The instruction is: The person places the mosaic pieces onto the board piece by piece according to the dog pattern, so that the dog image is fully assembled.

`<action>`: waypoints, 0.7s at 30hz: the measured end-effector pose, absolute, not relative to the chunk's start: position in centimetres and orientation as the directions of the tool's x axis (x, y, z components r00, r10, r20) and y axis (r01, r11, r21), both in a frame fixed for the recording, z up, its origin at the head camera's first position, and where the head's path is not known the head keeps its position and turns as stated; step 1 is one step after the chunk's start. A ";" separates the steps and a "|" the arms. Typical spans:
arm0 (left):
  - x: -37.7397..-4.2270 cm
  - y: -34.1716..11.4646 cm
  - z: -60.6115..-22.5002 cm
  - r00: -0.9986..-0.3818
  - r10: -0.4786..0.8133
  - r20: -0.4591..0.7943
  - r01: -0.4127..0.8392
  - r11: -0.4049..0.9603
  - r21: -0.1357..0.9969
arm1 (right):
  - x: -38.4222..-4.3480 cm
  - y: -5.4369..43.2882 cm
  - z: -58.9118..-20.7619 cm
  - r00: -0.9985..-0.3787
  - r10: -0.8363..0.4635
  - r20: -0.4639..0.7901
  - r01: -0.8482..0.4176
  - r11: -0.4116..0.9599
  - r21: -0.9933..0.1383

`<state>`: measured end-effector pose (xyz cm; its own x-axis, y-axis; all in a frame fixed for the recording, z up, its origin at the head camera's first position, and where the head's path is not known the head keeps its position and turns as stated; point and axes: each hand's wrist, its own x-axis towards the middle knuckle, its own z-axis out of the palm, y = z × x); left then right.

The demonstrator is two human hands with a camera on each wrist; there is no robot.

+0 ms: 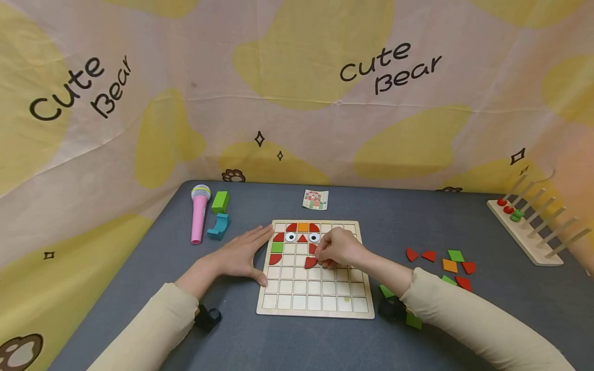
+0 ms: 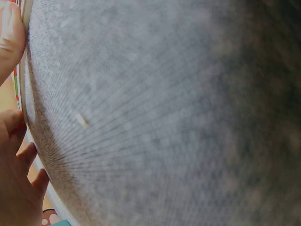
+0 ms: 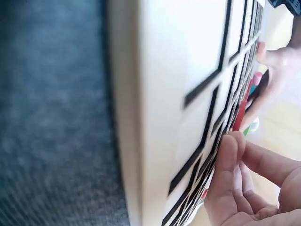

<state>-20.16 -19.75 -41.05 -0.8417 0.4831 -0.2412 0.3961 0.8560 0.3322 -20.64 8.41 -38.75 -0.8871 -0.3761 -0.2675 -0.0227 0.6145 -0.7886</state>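
A wooden grid board [image 1: 315,304] lies in front of me, with red, green and orange tiles and two eye tiles in its upper left cells. My left hand [image 1: 238,252] rests spread along the board's left edge, thumb and fingers at the rim; in the left wrist view its fingers [image 2: 21,165] show at that edge. Over the middle of the grid, my right hand [image 1: 341,247] pinches a red quarter-circle tile [image 1: 310,263] between thumb and fingertips. Seen from the right wrist, the red tile [image 3: 241,113] stands tilted up from the grid at the fingertips.
Loose red, green and orange tiles [image 1: 449,265] lie to the right, some partly behind my right forearm. A peg stand [image 1: 529,237] with beads is at the far right. A pink microphone [image 1: 199,216], green block [image 1: 220,202], blue curved block [image 1: 219,226] and picture card [image 1: 315,200] lie beyond the board.
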 end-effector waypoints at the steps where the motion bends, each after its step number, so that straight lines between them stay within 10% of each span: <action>1: -20.2 -19.7 -41.1 -0.842 0.481 -0.244 0.393 0.857 0.333 | -20.6 8.4 -38.8 -0.887 -0.370 -0.274 -0.013 0.615 -0.788; 21: -20.2 -19.7 -41.1 -0.843 0.478 -0.249 0.387 0.858 0.337 | -20.5 7.9 -39.1 -0.800 -0.596 -0.063 -0.423 0.636 -0.646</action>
<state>-20.23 -19.69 -41.05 -0.8426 0.4777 -0.2487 0.3872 0.8583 0.3369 -20.45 7.89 -39.14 -0.8004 -0.5962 -0.0627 -0.4230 0.6358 -0.6457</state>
